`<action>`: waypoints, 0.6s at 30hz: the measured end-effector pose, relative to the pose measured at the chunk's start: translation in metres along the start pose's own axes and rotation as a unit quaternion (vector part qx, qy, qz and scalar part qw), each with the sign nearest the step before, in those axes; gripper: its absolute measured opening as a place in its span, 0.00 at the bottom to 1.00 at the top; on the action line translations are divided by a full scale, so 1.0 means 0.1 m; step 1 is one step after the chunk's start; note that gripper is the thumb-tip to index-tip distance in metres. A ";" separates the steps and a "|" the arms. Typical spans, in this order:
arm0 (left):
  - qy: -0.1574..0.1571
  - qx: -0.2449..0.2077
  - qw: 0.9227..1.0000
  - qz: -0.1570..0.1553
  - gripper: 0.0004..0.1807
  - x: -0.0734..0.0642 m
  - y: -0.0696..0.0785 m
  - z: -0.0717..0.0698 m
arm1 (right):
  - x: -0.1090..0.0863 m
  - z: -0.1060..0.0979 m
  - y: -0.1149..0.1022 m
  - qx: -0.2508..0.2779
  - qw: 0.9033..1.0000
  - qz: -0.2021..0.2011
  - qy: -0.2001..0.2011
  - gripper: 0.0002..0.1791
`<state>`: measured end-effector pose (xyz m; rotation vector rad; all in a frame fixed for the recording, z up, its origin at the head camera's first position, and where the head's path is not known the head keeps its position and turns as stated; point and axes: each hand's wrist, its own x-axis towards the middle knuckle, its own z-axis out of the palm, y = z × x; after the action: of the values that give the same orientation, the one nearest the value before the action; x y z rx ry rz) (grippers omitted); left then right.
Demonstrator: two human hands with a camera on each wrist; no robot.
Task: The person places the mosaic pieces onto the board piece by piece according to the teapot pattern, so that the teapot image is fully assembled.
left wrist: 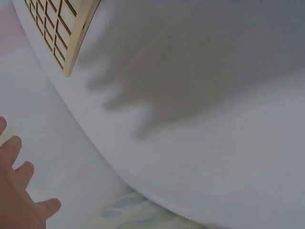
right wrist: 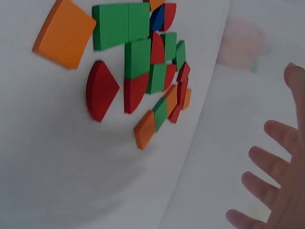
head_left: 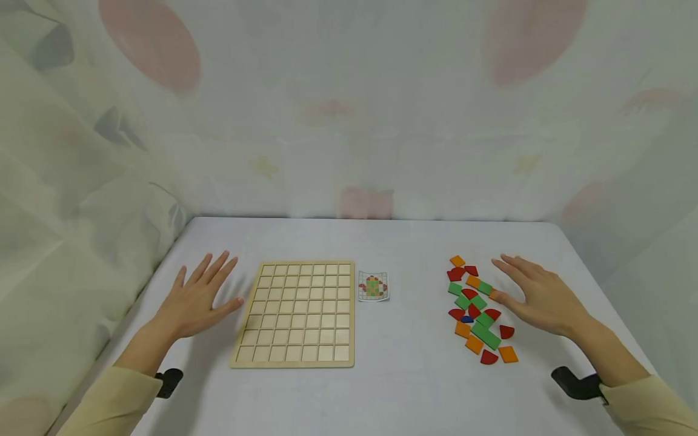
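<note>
My left hand (head_left: 193,303) hovers with spread fingers beside the left edge of a wooden grid board (head_left: 294,366), holding nothing. The board's square cells are bare wood, and its corner shows in the left wrist view. On the other side, my right hand (head_left: 542,297) is held over the table, fingers extended, just right of a loose cluster of flat pieces. The cluster has green squares (head_left: 485,335), orange squares (head_left: 508,354), red quarter-round pieces (right wrist: 101,90) and one blue piece (right wrist: 157,18). Between board and cluster lies a small pattern card (head_left: 373,286) with a coloured figure on a grid.
A white cloth covers the table (head_left: 403,387). Pale patterned curtains (head_left: 338,109) hang behind it and at both sides. A black strap mount (head_left: 578,384) sits at the right wrist, another (head_left: 170,383) at the left.
</note>
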<state>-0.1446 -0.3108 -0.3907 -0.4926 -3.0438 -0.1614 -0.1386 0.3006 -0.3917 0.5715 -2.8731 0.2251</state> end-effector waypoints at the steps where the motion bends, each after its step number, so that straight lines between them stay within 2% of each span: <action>1: 0.005 -0.005 1.000 0.005 0.44 -0.01 -0.01 0.01 | 0.02 0.01 -0.02 0.003 1.000 -0.004 0.006 0.36; 6: 0.020 -0.035 0.999 0.027 0.45 -0.04 -0.03 0.06 | 0.08 0.06 -0.14 0.018 0.999 -0.022 0.025 0.34; 11: 0.028 -0.053 0.998 0.034 0.45 -0.06 -0.05 0.12 | 0.15 0.15 -0.25 0.047 0.998 -0.038 0.028 0.33; 18: 0.032 -0.057 0.997 0.039 0.44 -0.07 -0.08 0.25 | 0.25 0.34 -0.43 0.066 0.992 -0.098 0.054 0.29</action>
<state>-0.1416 -0.3180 -0.4170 -0.5999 -2.9587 -0.3426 -0.1496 0.2458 -0.4143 0.8328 -2.6908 0.4049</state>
